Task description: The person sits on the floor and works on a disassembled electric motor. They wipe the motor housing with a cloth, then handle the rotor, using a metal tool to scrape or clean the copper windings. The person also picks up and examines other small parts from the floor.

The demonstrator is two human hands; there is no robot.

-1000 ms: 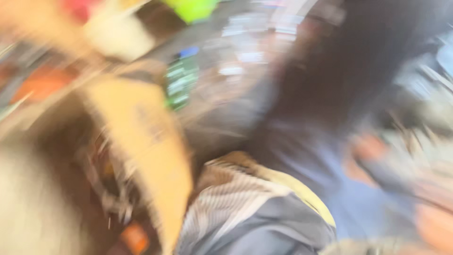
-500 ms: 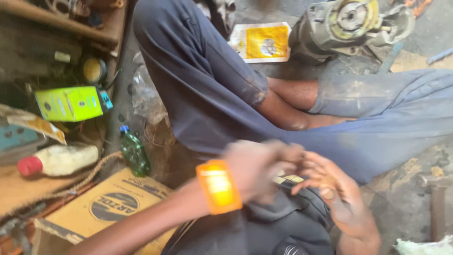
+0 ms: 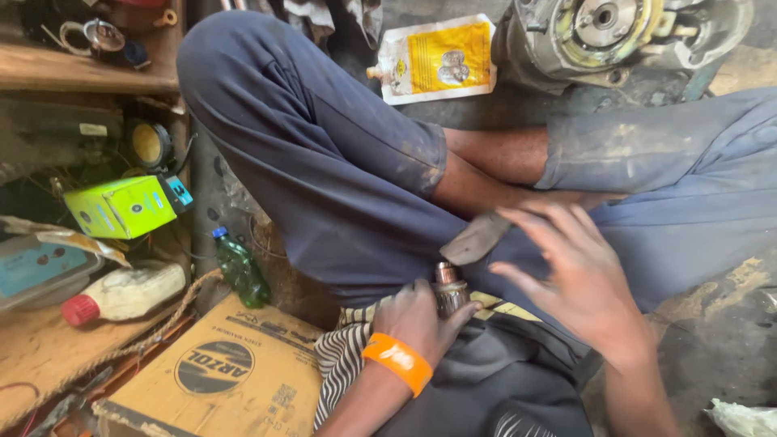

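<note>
Down in the head view, the left hand, with an orange wristband, is clenched around a small metal cylindrical part held upright in the person's lap. Just beside it, the right hand hovers with fingers spread, grasping nothing, over a blue trouser leg.

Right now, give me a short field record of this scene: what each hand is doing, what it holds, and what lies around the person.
left hand: closed around a small cylindrical metal part, orange wristband on the wrist
right hand: open, fingers spread, above the lap, holding nothing
person nearby: sits cross-legged in blue trousers
floor behind: grey motor housing, yellow and white pouch
left side: brown cardboard box, green plastic bottle, white bottle with red cap, lime green box
</note>
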